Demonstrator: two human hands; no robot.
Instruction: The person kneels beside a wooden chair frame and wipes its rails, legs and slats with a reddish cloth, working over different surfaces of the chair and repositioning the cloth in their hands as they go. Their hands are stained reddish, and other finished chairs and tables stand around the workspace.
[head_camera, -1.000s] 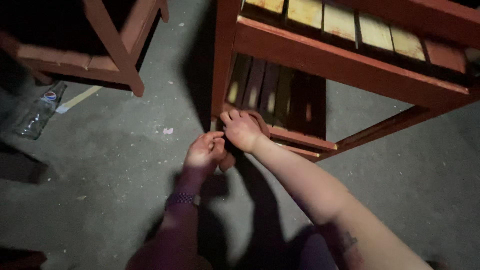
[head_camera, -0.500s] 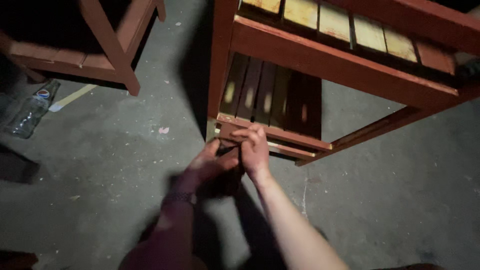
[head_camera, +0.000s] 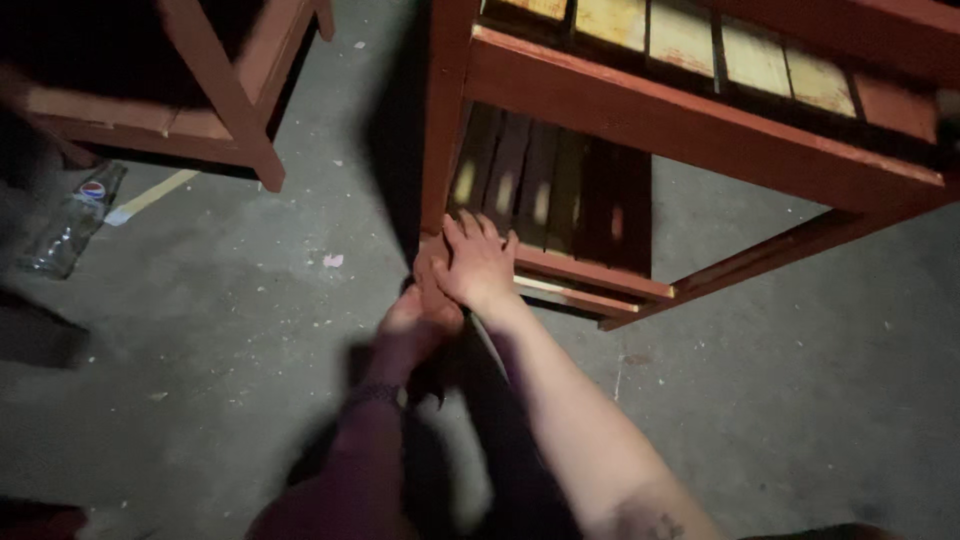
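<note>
Chair leg (head_camera: 437, 215) – right hand (head_camera: 478, 265) flat, left hand (head_camera: 415, 322) gripping base

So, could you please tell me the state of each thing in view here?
Right hand: spread flat on the frame's lower rail.
Left hand: closed at the leg's foot; blurred.
Red wooden frame: standing on the floor.
Plastic bottle: lying on its side.
Second wooden frame: standing.

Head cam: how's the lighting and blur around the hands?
Head view: light centred on the right hand and red wooden frame, edges falling dark; left hand motion-blurred and dim; hard shadow on the concrete floor; plastic bottle dim.
</note>
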